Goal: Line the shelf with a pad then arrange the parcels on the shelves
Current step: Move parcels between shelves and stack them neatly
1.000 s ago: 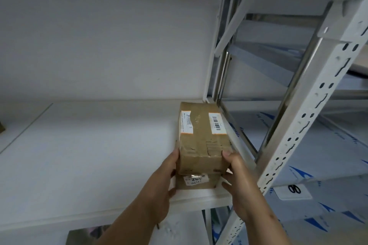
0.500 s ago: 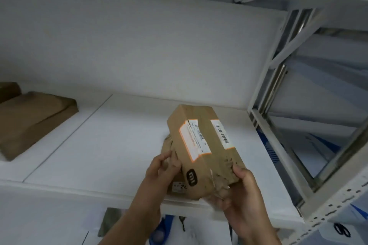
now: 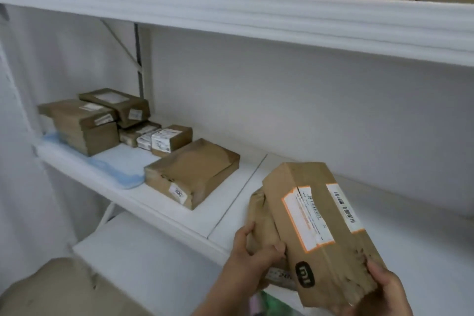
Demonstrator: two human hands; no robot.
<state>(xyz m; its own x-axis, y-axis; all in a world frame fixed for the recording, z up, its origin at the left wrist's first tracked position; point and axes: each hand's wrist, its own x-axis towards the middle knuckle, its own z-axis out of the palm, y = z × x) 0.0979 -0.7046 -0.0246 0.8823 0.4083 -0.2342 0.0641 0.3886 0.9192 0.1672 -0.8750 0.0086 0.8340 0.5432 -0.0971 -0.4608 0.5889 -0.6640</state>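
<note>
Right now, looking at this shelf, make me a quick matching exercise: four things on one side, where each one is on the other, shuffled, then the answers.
Things:
1. Parcel with the orange-edged label
2. Flat parcel marked 300
3. Blue pad
4. Crumpled paper parcel

Places:
A. Spread on the shelf under the left-hand boxes
B. Held tilted in both hands, right hand at its near end
C. Lying at the pad's right end
D. Behind the tilted parcel, under the left hand

Pairs: 1-B, 2-C, 3-A, 4-D
</note>
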